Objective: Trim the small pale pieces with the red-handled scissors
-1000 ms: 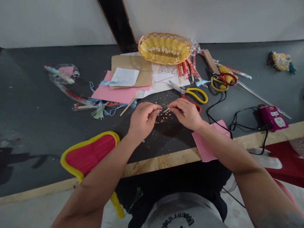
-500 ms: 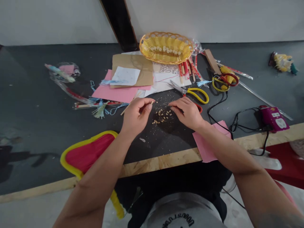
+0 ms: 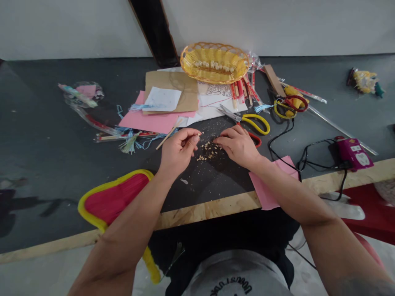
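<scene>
Small pale wooden bits lie scattered on the dark table between my two hands. My left hand is closed in a pinch on a small pale piece at its fingertips, to the left of the scattered bits. My right hand has its thumb and fingers together at the upper right of the bits; whatever is between them is too small to name. Scissors with yellow and red handles lie just beyond my right hand. A thin wooden stick rests beyond my left hand.
Behind are a yellow woven basket, brown card and pink paper. On the right lie a purple device with black cable and pink sheets. A red, yellow-edged piece sits under my left forearm.
My right hand has moved slightly left and down, its fingertips now closer to the scattered bits. My left hand has stayed nearly in place, still pinched.
</scene>
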